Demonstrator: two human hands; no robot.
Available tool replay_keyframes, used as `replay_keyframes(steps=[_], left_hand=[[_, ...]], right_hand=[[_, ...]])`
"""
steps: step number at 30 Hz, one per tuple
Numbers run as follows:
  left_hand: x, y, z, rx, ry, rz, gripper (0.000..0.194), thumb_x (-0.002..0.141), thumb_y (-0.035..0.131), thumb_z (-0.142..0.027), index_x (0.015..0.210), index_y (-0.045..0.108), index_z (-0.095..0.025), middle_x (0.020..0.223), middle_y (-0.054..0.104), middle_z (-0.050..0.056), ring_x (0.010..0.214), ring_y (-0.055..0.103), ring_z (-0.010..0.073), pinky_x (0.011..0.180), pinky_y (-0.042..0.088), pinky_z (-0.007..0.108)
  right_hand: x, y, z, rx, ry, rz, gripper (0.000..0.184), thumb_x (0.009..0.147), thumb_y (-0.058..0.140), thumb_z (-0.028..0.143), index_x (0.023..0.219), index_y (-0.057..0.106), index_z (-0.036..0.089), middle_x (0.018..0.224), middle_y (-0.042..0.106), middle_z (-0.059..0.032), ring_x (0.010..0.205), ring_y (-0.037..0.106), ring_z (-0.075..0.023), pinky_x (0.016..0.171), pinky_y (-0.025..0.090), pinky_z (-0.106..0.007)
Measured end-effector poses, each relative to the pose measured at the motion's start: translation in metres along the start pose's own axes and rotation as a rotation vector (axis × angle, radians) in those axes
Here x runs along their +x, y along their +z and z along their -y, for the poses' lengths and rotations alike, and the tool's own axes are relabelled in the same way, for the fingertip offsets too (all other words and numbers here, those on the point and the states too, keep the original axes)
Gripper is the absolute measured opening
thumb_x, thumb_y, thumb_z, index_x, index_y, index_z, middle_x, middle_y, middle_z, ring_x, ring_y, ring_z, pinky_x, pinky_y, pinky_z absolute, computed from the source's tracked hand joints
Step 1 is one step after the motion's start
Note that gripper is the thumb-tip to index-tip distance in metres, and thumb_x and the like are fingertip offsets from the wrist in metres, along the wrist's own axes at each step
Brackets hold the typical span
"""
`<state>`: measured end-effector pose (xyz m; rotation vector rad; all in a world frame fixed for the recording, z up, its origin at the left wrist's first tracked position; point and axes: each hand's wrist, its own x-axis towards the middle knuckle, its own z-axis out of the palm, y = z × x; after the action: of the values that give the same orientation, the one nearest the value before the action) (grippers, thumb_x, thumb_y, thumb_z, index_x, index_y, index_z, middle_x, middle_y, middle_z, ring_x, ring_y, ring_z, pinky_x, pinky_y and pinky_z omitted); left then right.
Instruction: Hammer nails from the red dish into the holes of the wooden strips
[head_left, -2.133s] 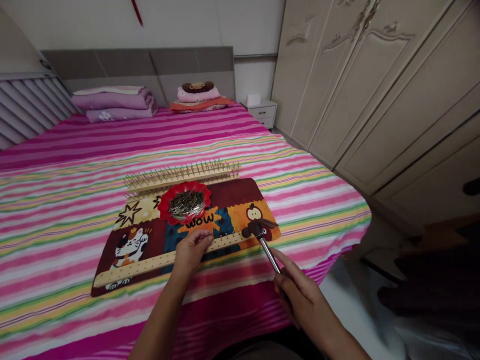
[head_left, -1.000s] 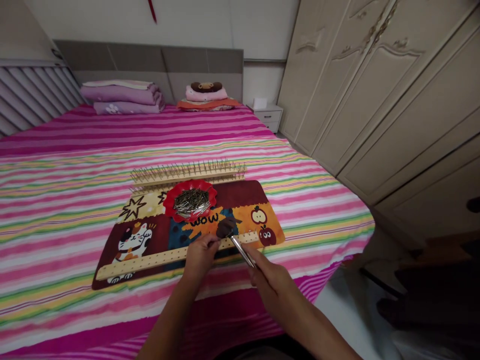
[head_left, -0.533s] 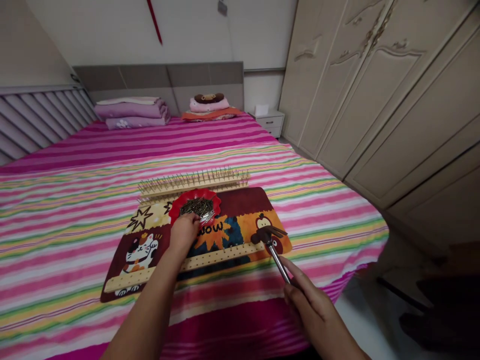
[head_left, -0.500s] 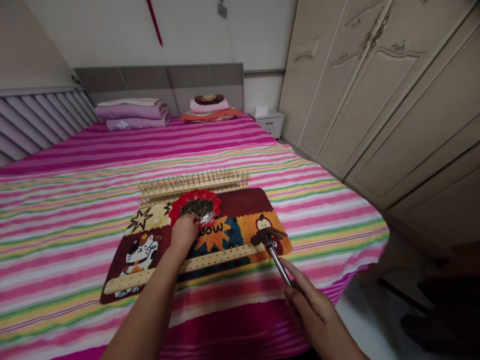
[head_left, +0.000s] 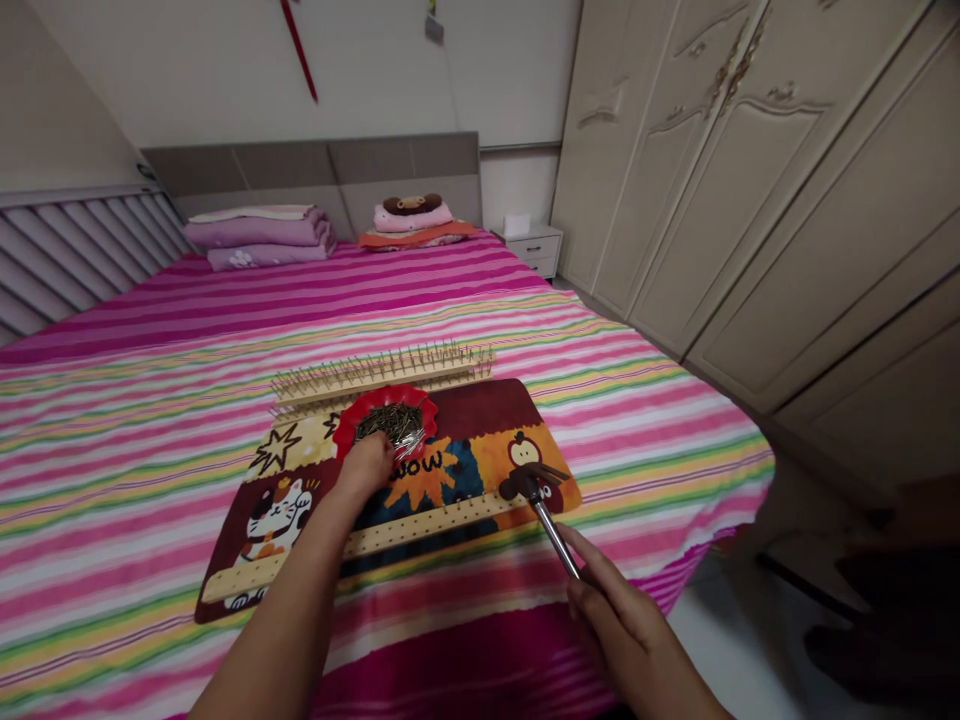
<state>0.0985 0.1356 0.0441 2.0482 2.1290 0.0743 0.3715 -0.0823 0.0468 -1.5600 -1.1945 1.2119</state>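
Observation:
My left hand [head_left: 370, 462] reaches over the near rim of a red scalloped bowl [head_left: 344, 432]. Its fingers are curled together against the heap of nails [head_left: 391, 420] inside, and whatever they pinch is hidden. Wrapped round the shiny handle of a claw hammer [head_left: 553, 535] is my right hand [head_left: 611, 600]. The hammer's dark head lies over the right end of a pale wooden strip [head_left: 420, 526], which has rows of small holes. A few nails stand up in that strip near its right end.
Beneath the strip and bowl lies a cartoon-printed mat [head_left: 480, 400] on a striped bedspread [head_left: 637, 430]. Behind the bowl, wooden strips [head_left: 382, 372] bristle with upright nails. Folded bedding [head_left: 262, 240] is stacked at the headboard; a wardrobe [head_left: 675, 180] stands at right.
The view has shifted slightly. My left hand stays at the nails in the bowl, its fingers a little more tucked in. My right hand still holds the hammer in about the same place.

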Motion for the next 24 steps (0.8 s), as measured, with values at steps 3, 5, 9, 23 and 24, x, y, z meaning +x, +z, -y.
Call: replay_keyframes(steps=[3,5,9,23,24], left_hand=[[-0.006,-0.006,0.008,-0.241,0.002,-0.063,0.014,0.078,0.049,-0.024,0.079,0.061,-0.017,0.073,0.067,0.005,0.068,0.06,0.0167,0.063,0.043,0.027],[-0.014,-0.008,0.012,-0.617,-0.011,-0.08,0.017,0.07,0.059,-0.03,0.08,0.06,-0.017,0.065,0.063,0.001,0.061,0.057,0.0152,0.059,0.042,0.027],[-0.038,-0.01,0.011,-1.221,-0.06,0.035,0.047,0.049,0.075,-0.037,0.088,0.062,-0.013,0.061,0.061,-0.001,0.058,0.055,0.0126,0.054,0.041,0.024],[-0.108,0.002,0.005,-1.537,-0.255,0.351,0.039,0.046,0.08,-0.028,0.079,0.07,-0.01,0.071,0.071,0.007,0.068,0.066,0.0157,0.069,0.053,0.026],[-0.11,0.003,0.006,-1.545,-0.246,0.364,0.041,0.047,0.081,-0.027,0.082,0.071,-0.01,0.074,0.072,0.007,0.072,0.067,0.017,0.072,0.053,0.027]], right_hand=[[-0.001,0.001,-0.003,-0.001,0.004,-0.002,0.051,0.088,0.045,0.037,0.137,0.046,0.021,0.059,0.054,0.0037,0.054,0.049,-0.0139,0.053,0.043,-0.022],[-0.001,0.002,-0.005,-0.004,-0.008,-0.008,0.052,0.088,0.045,0.036,0.137,0.046,0.021,0.058,0.051,0.0042,0.054,0.048,-0.0138,0.052,0.042,-0.021],[-0.002,0.003,-0.004,-0.018,-0.044,-0.016,0.051,0.088,0.044,0.035,0.137,0.046,0.021,0.058,0.05,0.0038,0.054,0.048,-0.0138,0.052,0.042,-0.022],[-0.006,0.005,-0.002,0.057,-0.074,0.041,0.047,0.089,0.042,0.029,0.136,0.046,0.023,0.058,0.044,0.0056,0.048,0.038,-0.0107,0.045,0.036,-0.02],[-0.006,0.005,-0.001,0.058,-0.083,0.036,0.047,0.089,0.042,0.028,0.136,0.046,0.022,0.058,0.044,0.0057,0.048,0.038,-0.0106,0.044,0.036,-0.02]])
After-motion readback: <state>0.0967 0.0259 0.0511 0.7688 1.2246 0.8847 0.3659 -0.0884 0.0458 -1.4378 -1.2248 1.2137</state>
